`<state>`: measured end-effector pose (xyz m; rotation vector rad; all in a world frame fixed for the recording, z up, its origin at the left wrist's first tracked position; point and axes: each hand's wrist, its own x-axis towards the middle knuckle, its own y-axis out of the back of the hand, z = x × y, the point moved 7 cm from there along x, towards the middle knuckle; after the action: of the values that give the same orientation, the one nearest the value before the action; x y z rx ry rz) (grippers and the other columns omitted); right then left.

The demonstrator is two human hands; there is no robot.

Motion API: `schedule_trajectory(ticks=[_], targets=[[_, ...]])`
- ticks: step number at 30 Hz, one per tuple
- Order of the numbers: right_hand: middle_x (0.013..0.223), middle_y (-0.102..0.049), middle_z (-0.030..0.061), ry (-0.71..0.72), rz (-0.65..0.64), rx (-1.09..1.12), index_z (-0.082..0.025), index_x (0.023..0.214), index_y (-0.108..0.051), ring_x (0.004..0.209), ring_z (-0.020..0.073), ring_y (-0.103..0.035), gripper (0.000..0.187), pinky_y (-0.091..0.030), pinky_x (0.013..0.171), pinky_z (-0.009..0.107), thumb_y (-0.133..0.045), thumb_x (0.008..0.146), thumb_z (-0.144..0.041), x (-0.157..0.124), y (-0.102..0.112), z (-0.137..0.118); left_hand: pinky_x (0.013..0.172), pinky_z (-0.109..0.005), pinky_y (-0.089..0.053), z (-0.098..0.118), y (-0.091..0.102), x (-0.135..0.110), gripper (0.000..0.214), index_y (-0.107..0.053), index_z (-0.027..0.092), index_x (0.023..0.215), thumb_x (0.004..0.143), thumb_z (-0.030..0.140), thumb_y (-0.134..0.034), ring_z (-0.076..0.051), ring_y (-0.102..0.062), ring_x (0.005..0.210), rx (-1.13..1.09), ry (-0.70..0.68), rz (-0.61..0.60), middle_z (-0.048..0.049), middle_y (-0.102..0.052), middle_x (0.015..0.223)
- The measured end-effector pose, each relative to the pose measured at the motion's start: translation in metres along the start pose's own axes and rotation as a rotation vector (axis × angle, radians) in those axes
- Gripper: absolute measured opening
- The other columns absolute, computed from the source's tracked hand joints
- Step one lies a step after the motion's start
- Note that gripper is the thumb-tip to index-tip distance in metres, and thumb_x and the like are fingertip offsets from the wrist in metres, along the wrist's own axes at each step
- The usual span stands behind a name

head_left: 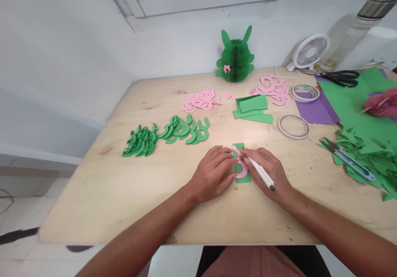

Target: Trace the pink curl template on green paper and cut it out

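A small green paper strip lies near the table's front edge with a pink curved cut-out laid on it. My left hand rests flat on the left side of the strip, fingers spread and pressing the pink piece down. My right hand grips a white pen, its tip at the pink piece's upper edge. The pen's dark end points back toward my wrist.
Green cut-outs and pink cut-outs lie in rows; more pink cut-outs, green strips, two tape rolls, snips on green scraps, scissors, a fan, a green paper figure.
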<state>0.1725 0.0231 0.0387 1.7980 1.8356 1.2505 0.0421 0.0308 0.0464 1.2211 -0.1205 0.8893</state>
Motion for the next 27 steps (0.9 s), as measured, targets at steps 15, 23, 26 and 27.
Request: schedule_trajectory(ticks=[15,23,26,27], targets=[[0.083,-0.07,0.007,-0.004,-0.037,-0.018,-0.022,0.101,-0.065,0.076,0.0205,-0.062,0.026,-0.051,0.068,0.035,-0.041,0.093,-0.021,0.004,0.003,-0.007,0.081,-0.039,-0.048,0.038,-0.013,0.009,0.019,-0.058,0.011,0.098,0.089,0.011,-0.041,-0.022,-0.06,0.096,0.301,-0.105,-0.164,-0.0126,-0.065,0.093],[0.092,-0.071,0.0067,-0.029,-0.051,0.011,-0.022,0.104,-0.063,0.082,0.0211,-0.062,0.023,-0.051,0.071,0.036,-0.043,0.093,-0.021,0.003,-0.001,-0.002,0.077,-0.04,-0.049,0.031,-0.022,0.006,0.02,-0.058,0.01,0.097,0.088,0.009,-0.04,-0.024,-0.061,0.094,0.356,-0.029,-0.122,-0.0147,-0.065,0.093],[0.093,-0.071,0.0076,-0.017,-0.035,0.024,-0.021,0.107,-0.062,0.082,0.0213,-0.062,0.024,-0.051,0.072,0.037,-0.045,0.092,-0.018,0.004,0.0,-0.003,0.076,-0.039,-0.05,0.032,-0.021,0.005,0.018,-0.059,0.008,0.096,0.087,0.008,-0.043,-0.025,-0.06,0.096,0.378,-0.032,-0.093,-0.0163,-0.065,0.094],[0.093,-0.071,0.0077,-0.019,-0.034,0.03,-0.021,0.108,-0.062,0.082,0.0213,-0.062,0.024,-0.051,0.072,0.037,-0.045,0.091,-0.018,0.005,0.0,-0.003,0.076,-0.039,-0.05,0.032,-0.021,0.005,0.017,-0.059,0.007,0.095,0.086,0.008,-0.044,-0.026,-0.06,0.096,0.383,-0.033,-0.085,-0.017,-0.065,0.094]])
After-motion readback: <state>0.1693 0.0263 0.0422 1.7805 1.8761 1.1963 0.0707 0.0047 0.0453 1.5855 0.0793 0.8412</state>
